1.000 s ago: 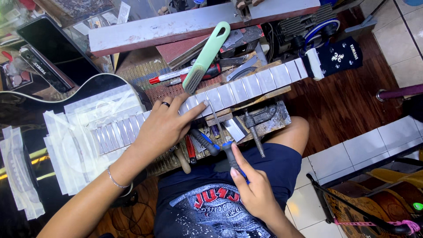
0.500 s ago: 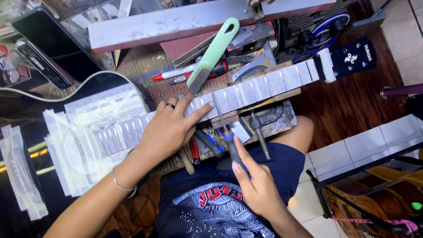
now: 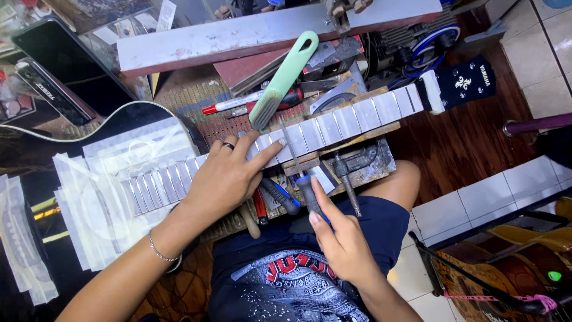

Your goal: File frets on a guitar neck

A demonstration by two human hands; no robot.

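Pressing my left hand flat and open on the taped guitar neck across my lap, I clamp my right hand around a thin file laid over a fret; I judge that a tilt could gouge the masking tape
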